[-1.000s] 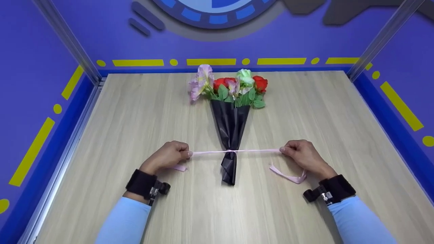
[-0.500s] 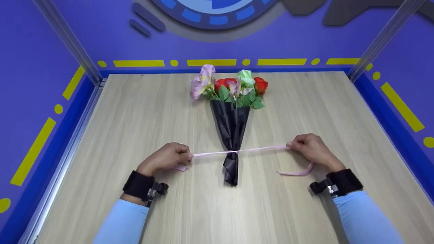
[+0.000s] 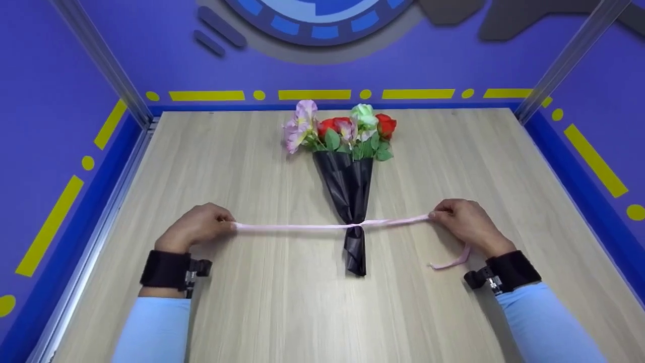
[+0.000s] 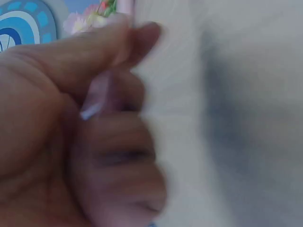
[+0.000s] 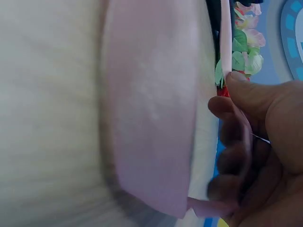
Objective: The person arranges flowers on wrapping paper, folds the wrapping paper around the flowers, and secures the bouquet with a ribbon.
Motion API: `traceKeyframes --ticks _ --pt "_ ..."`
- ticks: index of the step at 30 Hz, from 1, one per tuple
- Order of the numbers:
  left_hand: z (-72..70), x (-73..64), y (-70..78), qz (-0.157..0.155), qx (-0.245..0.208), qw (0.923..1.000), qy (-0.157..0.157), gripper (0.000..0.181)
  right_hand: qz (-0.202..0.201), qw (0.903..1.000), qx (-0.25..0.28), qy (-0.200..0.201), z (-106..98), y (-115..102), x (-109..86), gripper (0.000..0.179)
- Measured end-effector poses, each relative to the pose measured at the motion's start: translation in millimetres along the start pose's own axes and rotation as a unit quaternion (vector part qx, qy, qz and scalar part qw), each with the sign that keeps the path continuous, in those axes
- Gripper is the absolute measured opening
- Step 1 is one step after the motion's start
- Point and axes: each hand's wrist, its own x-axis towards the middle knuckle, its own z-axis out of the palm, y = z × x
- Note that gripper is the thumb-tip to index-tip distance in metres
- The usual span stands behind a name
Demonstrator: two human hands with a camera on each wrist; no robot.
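Observation:
A bouquet wrapped in black paper (image 3: pixel 345 184) lies on the table, with red, pale green and pink-purple flowers (image 3: pixel 301 126) at its far end. Round the gathered neck of the wrap runs a pink ribbon (image 3: pixel 292 227), drawn out to both sides. My left hand (image 3: pixel 199 225) pinches its left end between thumb and forefinger; in the left wrist view a short ribbon tip (image 4: pixel 98 97) shows inside the curled fingers. On the other side my right hand (image 3: pixel 466 222) pinches the ribbon's right part. A loose tail (image 5: pixel 151 109) hangs below that hand, large in the right wrist view.
The wood-grain table (image 3: pixel 282 312) is bounded by blue-purple panels (image 3: pixel 322 75) at the back and both sides. Metal posts (image 3: pixel 98 55) stand at the back corners. Each wrist wears a black strap (image 3: pixel 165 270) with a small camera.
My left hand has moved left, and the ribbon's left side is longer. The right hand has moved slightly right and away. The bouquet's lower end has shifted right.

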Motion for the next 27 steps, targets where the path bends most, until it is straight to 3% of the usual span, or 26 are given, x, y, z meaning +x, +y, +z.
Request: traceKeyframes --ticks 2,4,8,12,16,19,21,24,27 --pt "2.0 -0.8 8.3 -0.007 0.044 0.9990 0.001 0.025 -0.026 0.9995 -0.018 0.007 3.8 -4.5 -0.4 0.027" --pt "9.2 2.3 22.7 0.008 0.083 0.9964 0.014 0.032 -0.055 0.9979 -0.031 0.015 8.9 -11.8 0.7 0.033" --pt "37.6 16.9 63.8 0.085 0.107 0.9897 0.043 0.033 -0.109 0.9929 -0.045 0.018 22.5 -31.4 6.9 0.036" --pt "72.2 35.0 102.9 0.159 0.090 0.9831 0.018 0.031 -0.141 0.9883 -0.058 0.003 35.9 -48.9 13.9 0.026" --pt "92.5 46.4 123.4 0.154 0.123 0.9802 0.021 0.016 -0.138 0.9885 -0.062 0.001 42.4 -57.0 17.3 0.011" --pt "91.1 49.0 130.1 0.121 0.147 0.9810 0.035 0.006 -0.109 0.9925 -0.054 0.004 41.0 -57.8 16.7 0.007" --pt "83.7 48.3 134.5 0.107 0.140 0.9836 0.040 0.007 -0.083 0.9954 -0.047 0.003 38.2 -57.5 15.4 0.008" --pt "69.3 44.8 142.0 0.097 0.086 0.9908 0.039 0.007 -0.055 0.9979 -0.035 -0.004 34.4 -57.6 14.3 0.008" --pt "56.6 40.2 150.6 0.091 -0.006 0.9956 0.023 0.008 -0.038 0.9989 -0.024 -0.010 32.6 -58.7 14.2 0.008"
